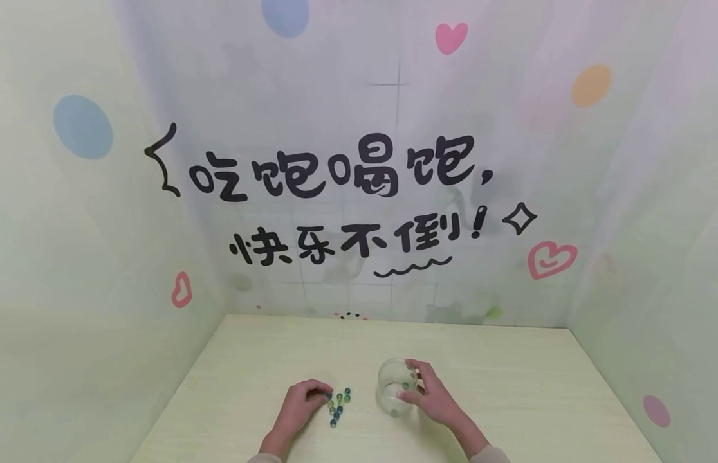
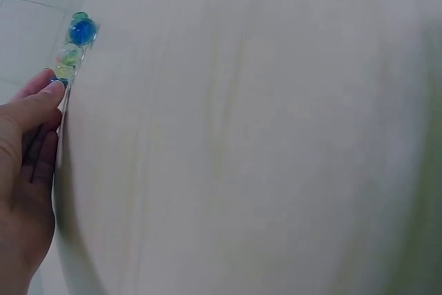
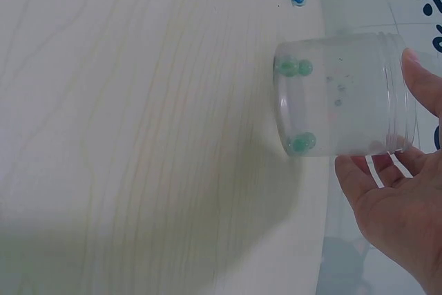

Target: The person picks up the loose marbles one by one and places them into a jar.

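Your right hand (image 1: 431, 395) curls its fingers (image 3: 414, 77) round the clear plastic jar (image 1: 395, 387) standing on the pale wooden table (image 1: 527, 392); your left hand (image 1: 301, 405) pinches one of the small glass marbles (image 1: 338, 404) clustered beside it.

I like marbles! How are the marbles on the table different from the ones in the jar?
The marbles on the table lie loose in a bigger bunch, blue and green mixed, with the left hand touching them. The marbles in the jar are fewer, all greenish, enclosed by the clear jar the right hand holds. Both are small glass balls.
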